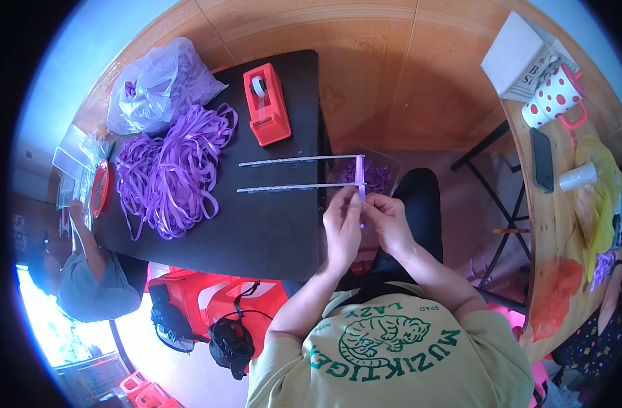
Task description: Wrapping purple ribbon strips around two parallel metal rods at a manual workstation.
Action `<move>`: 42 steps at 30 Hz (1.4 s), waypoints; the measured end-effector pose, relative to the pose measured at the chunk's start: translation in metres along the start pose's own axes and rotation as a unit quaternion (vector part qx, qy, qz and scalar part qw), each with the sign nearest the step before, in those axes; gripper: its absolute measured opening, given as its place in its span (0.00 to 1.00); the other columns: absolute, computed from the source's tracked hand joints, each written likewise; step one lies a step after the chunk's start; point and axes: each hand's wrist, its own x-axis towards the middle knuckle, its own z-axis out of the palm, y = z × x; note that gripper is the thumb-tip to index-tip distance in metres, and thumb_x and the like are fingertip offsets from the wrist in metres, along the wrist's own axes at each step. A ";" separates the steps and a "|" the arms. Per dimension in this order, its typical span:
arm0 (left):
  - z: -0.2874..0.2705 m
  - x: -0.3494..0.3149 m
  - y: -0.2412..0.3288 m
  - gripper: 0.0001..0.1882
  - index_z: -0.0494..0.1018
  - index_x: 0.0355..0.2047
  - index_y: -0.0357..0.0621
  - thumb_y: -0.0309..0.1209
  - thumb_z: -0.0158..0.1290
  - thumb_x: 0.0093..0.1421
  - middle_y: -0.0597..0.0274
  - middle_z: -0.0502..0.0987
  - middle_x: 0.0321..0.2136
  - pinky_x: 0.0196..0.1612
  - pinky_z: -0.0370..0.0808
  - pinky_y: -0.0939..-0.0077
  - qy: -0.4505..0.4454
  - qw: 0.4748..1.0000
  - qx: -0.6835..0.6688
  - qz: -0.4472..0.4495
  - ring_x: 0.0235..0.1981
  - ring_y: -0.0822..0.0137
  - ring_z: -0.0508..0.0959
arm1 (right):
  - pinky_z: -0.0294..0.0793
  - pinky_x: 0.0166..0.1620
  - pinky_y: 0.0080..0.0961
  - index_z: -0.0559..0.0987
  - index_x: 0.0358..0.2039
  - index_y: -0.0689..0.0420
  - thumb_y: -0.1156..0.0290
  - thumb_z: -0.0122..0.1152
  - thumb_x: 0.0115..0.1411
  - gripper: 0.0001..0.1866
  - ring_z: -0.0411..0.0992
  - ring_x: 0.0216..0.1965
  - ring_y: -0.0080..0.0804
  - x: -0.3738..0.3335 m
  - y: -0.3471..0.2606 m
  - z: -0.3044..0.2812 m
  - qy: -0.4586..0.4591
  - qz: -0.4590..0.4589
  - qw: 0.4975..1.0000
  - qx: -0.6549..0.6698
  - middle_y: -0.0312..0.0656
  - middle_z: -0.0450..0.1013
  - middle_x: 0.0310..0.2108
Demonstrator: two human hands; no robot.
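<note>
Two thin metal rods [284,160] lie parallel on the dark table and jut past its right edge. Purple ribbon [360,170] is looped across their free ends. Just below the nearer rod, my left hand [342,226] pinches the ribbon with its fingertips. Opposite it, my right hand [390,222] is closed on the same ribbon, and the fingertips of both hands nearly meet. Beneath the rod ends sits a clear container [386,158] with small purple pieces inside. A heap of long purple ribbons [175,180] rests on the table's left part.
A red tape dispenser [270,109] and a translucent plastic bag [158,88] stand on the dark table [256,238]. Red stools [222,306] hold black items. Rightward, a wooden table [562,224] carries a dotted mug [552,98] and phone [542,160]. Other people sit at both sides.
</note>
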 end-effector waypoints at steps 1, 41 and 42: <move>0.001 0.003 -0.004 0.13 0.71 0.46 0.32 0.26 0.47 0.64 0.61 0.76 0.35 0.38 0.69 0.86 -0.011 1.000 0.007 -0.007 0.33 0.78 0.72 | 0.65 0.34 0.11 0.78 0.31 0.64 0.77 0.54 0.62 0.06 0.67 0.29 0.13 -0.003 -0.002 0.005 0.006 0.005 1.000 -0.003 0.33 0.73 0.27; -0.012 -0.002 0.119 0.11 0.71 0.43 0.32 0.26 0.45 0.64 0.53 0.77 0.37 0.38 0.71 0.79 -0.082 0.987 -0.140 -0.018 0.33 0.69 0.77 | 0.63 0.25 0.16 0.79 0.24 0.63 0.75 0.61 0.56 0.06 0.63 0.19 0.15 0.111 -0.105 0.010 -0.162 -0.054 0.954 -0.246 0.31 0.72 0.20; -0.011 -0.013 0.106 0.10 0.72 0.42 0.33 0.24 0.46 0.63 0.53 0.77 0.37 0.37 0.72 0.78 -0.119 0.977 -0.161 -0.069 0.33 0.69 0.77 | 0.61 0.24 0.15 0.79 0.24 0.63 0.74 0.61 0.56 0.06 0.62 0.19 0.14 0.118 -0.100 0.008 -0.148 -0.009 0.973 -0.176 0.31 0.72 0.20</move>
